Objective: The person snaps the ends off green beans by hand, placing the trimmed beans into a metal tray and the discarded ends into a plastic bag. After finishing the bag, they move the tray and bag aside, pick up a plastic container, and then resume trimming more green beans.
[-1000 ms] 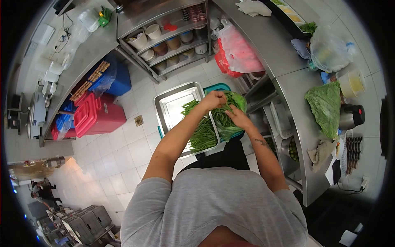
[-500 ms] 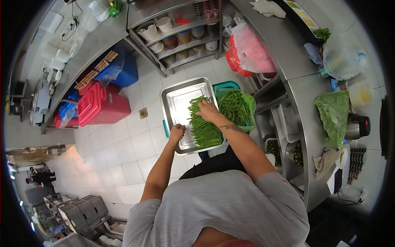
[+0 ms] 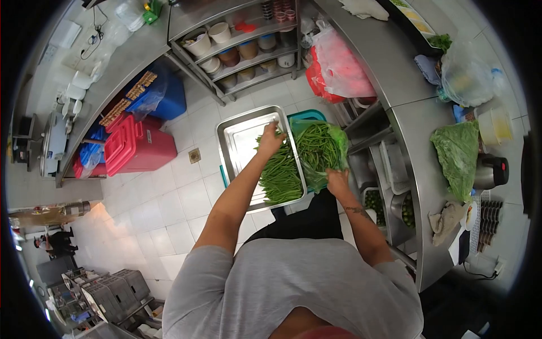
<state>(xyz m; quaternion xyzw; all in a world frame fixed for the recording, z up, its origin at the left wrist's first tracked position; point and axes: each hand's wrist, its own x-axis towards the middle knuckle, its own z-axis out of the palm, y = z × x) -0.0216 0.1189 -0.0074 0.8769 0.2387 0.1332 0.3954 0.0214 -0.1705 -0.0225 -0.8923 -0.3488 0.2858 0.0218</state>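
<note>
Green beans [image 3: 280, 172] are mid-sorting, I judge: my left hand [image 3: 270, 139] pinches some over the tray [image 3: 240, 141], my right hand [image 3: 337, 179] grips the bag [image 3: 322, 150] beside it; next, drop them.

Bare tray [image 3: 240, 144] half left of bean pile [image 3: 280, 172] is open. Bag [image 3: 322, 150] crowds tray's right edge; worktop [image 3: 415, 147] edge and shelf rack [image 3: 243, 51] hem it in.

We see a heap of long green beans [image 3: 280, 172] lying lengthwise along the right side of a shallow steel tray [image 3: 240, 141]. Just beside the tray, more green beans fill an open clear plastic bag [image 3: 322, 148], which rests in a teal bin [image 3: 300, 116].
</note>
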